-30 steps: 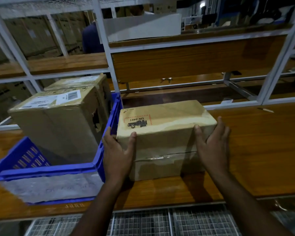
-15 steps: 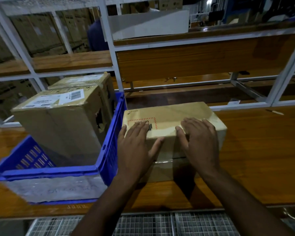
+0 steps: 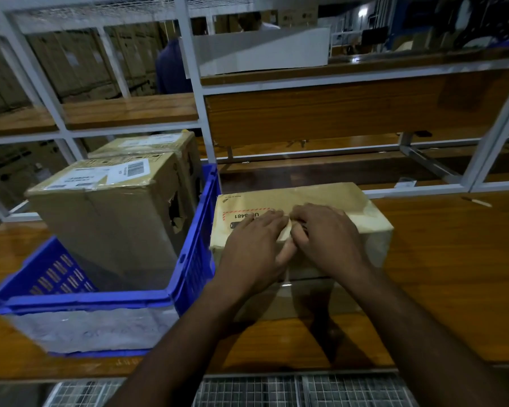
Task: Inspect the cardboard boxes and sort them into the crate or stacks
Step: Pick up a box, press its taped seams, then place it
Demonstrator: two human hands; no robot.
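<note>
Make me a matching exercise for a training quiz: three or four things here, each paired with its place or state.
Things:
1. torn box
2. box with red dashed mark
3. blue crate
4. left hand

Places or states:
a. on the wooden table, right of the crate
b. holds two boxes
c. standing inside the crate
d. resting on a box top

Pairs: 1-c, 2-a, 3-b, 4-d

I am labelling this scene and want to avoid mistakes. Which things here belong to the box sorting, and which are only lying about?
Belong to the job:
- cardboard box on the table, under left hand and right hand
- blue crate
- torn box in it
- rear box behind that

Only lying about:
- white shelf frame
- wooden table
- white bin on the upper shelf
</note>
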